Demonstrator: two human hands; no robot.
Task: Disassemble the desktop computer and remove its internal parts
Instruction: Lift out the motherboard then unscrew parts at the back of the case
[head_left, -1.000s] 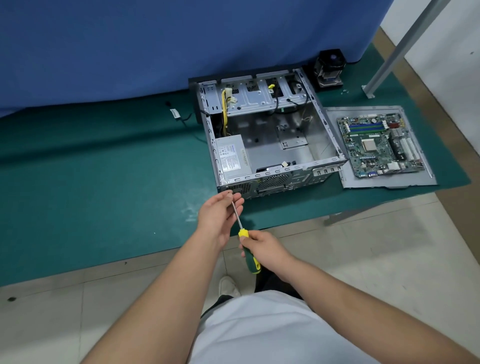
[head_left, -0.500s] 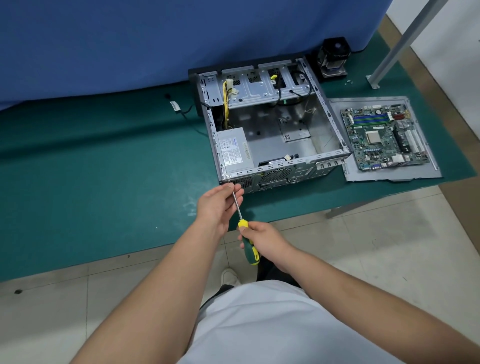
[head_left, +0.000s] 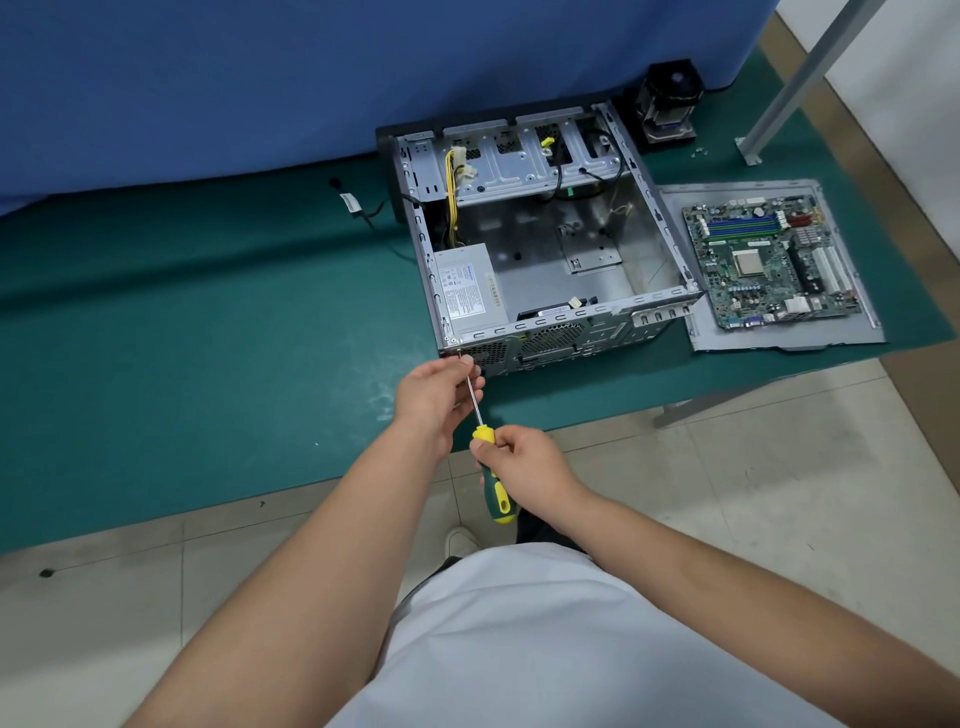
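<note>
We have the case (head_left: 545, 249) lying open on the green mat (head_left: 182, 338), at about 12 o'clock from our hands. Already out: the motherboard (head_left: 769, 260), resting on a grey metal panel (head_left: 841, 332) at 3 o'clock of the case, just beside it, and a cooler with fan (head_left: 667, 104) standing at the case's 1 o'clock, near the blue curtain (head_left: 311, 78). A few loose screws (head_left: 698, 151) lie close to the cooler.

Still in: the power supply (head_left: 470, 288), seated in the near-left corner of the case, with its yellow cable bundle (head_left: 451, 197) running toward 12 o'clock along the left wall. The drive bay bracket (head_left: 530, 161) at the far end also remains, with black cables hanging from it.

Our right hand (head_left: 524, 465) is clenched around the yellow-green handle of the screwdriver (head_left: 491, 478). Our left hand (head_left: 434, 397) pinches the bare shaft near the tip, steadying it against the rear panel at the near-left corner, right where the power supply sits. We cannot make out the screw head itself under the fingertips.

We judge the job past halfway: board and cooler done, power supply mounting screws in hand now, then cables and bay fittings left.
</note>
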